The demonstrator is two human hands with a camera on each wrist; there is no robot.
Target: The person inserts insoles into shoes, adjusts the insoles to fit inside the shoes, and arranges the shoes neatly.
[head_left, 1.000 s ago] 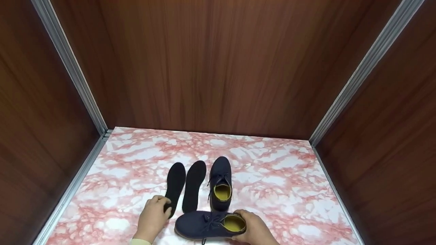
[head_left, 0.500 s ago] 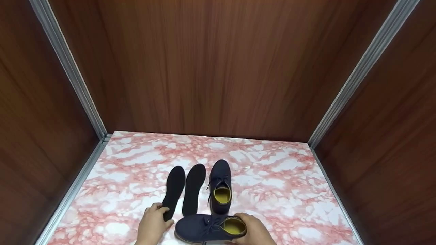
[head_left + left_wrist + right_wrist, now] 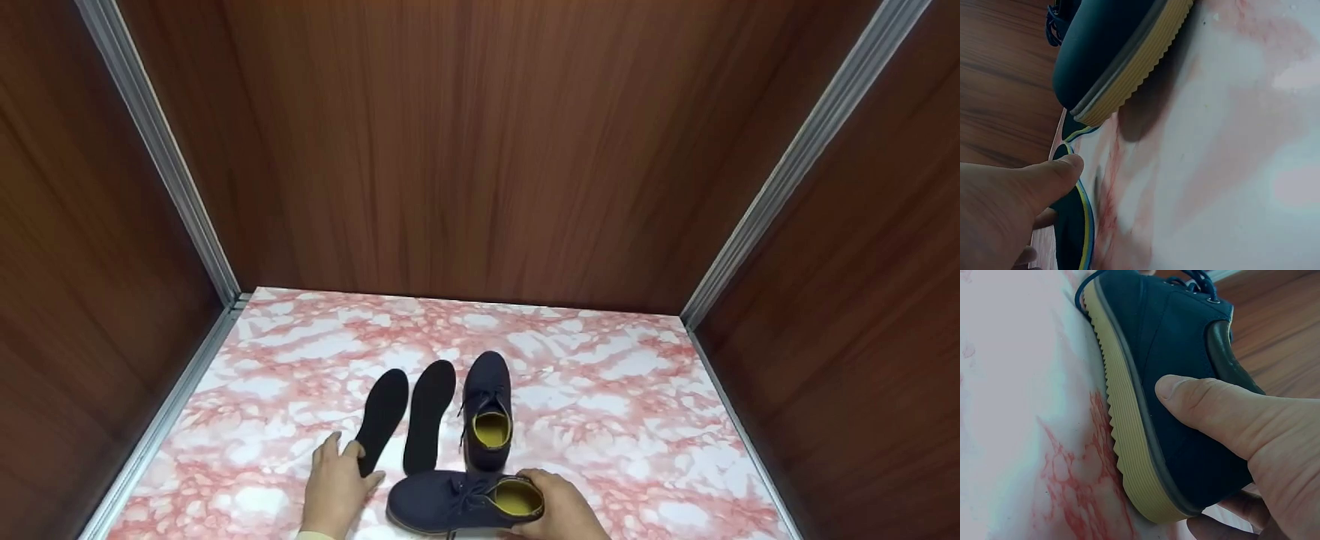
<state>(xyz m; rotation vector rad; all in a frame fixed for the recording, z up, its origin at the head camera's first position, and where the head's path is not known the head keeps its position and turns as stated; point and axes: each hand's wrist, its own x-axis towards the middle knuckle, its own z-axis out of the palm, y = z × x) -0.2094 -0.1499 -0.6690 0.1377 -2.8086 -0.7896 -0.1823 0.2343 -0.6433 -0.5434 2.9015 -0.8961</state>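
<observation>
My left hand [image 3: 335, 484] is at the heel end of the left black insole [image 3: 383, 409], with the thumb on one side and a finger on the other, pinching it. The left wrist view shows yellow and blue layers along this insole's edge [image 3: 1085, 225]. A second black insole [image 3: 430, 416] lies just right of it. My right hand [image 3: 564, 506] grips the heel of a navy lace-up shoe [image 3: 431, 499] lying crosswise, toe to the left. In the right wrist view the thumb presses the shoe's side [image 3: 1145, 343], above a ridged tan sole. Its lining is yellow.
A matching navy shoe [image 3: 486, 375] stands upright beyond the held shoe, toe pointing away. The pink-and-white marbled surface [image 3: 600, 420] is bounded by brown wood-look panels [image 3: 465, 150] at the back and both sides, with metal strips [image 3: 795, 172] at the corners.
The left insole's heel end has swung slightly to the left in my left hand, so it slants more. The right hand keeps hold of the shoe, nearly unmoved.
</observation>
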